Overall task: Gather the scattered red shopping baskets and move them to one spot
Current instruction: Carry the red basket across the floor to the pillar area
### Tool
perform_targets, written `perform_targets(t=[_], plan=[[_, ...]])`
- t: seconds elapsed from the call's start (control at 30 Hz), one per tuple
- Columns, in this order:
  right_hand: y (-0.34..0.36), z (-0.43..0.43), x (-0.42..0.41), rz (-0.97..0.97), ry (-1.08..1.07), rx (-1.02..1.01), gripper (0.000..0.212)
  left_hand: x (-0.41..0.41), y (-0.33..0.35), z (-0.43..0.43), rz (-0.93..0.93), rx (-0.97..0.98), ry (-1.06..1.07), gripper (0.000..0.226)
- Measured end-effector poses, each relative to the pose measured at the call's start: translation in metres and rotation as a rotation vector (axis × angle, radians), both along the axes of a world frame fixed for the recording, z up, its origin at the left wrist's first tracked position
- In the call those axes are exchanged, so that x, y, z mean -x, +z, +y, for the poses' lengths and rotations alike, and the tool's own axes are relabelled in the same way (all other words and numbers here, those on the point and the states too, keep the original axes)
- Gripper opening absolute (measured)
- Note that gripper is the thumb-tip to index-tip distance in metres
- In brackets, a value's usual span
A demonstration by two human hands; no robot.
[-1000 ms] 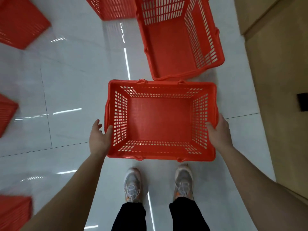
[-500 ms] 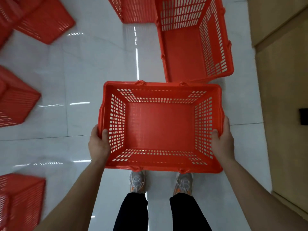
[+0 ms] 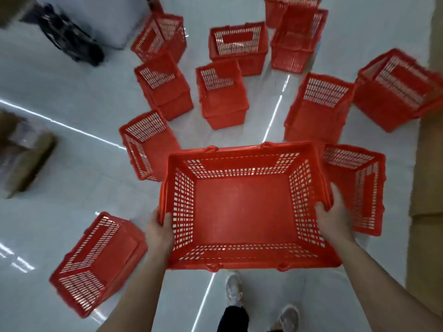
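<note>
I hold an empty red shopping basket (image 3: 242, 209) in the air in front of me, mouth up. My left hand (image 3: 159, 232) grips its left rim and my right hand (image 3: 334, 216) grips its right rim. Several more red baskets lie scattered on the white floor: one on its side at my lower left (image 3: 96, 262), one left of the held basket (image 3: 146, 144), one just right of it (image 3: 357, 185), and others farther ahead (image 3: 220, 97).
A wooden wall or cabinet (image 3: 429, 188) runs along the right edge. A brown cardboard box (image 3: 21, 154) sits at the left. A dark blurred object (image 3: 69, 34) is at the top left. My feet (image 3: 233, 288) stand on glossy white tiles.
The view has tilted up and the held basket has risen with it. Many more scattered baskets ahead have come into view. Both hands keep their grip.
</note>
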State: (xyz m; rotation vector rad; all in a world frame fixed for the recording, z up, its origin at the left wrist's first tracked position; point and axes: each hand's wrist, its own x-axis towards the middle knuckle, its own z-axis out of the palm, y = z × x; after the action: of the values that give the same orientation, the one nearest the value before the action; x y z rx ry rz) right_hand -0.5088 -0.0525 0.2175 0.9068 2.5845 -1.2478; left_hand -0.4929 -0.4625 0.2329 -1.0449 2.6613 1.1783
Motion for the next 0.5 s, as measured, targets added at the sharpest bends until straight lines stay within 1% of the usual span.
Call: perform_targets(t=[0.1, 0.23, 0.37, 0.5], plan=[[0.051, -0.035, 0.053, 0.056, 0.044, 0.01, 0.066, 0.033, 0.049, -0.032, 0.057, -0.035, 0.067, 0.035], [0.1, -0.066, 0.124, 0.104, 0.089, -0.006, 0.066, 0.084, 0.094, -0.063, 0.1, -0.076, 0.102, 0.039], [0.13, -0.081, 0.204, 0.161, 0.125, 0.0, 0.062, 0.144, 0.12, -0.075, 0.165, -0.108, 0.153, 0.038], [0.14, -0.087, 0.29, 0.231, 0.133, 0.063, 0.06, 0.212, 0.132, -0.075, 0.222, -0.102, 0.198, 0.032]])
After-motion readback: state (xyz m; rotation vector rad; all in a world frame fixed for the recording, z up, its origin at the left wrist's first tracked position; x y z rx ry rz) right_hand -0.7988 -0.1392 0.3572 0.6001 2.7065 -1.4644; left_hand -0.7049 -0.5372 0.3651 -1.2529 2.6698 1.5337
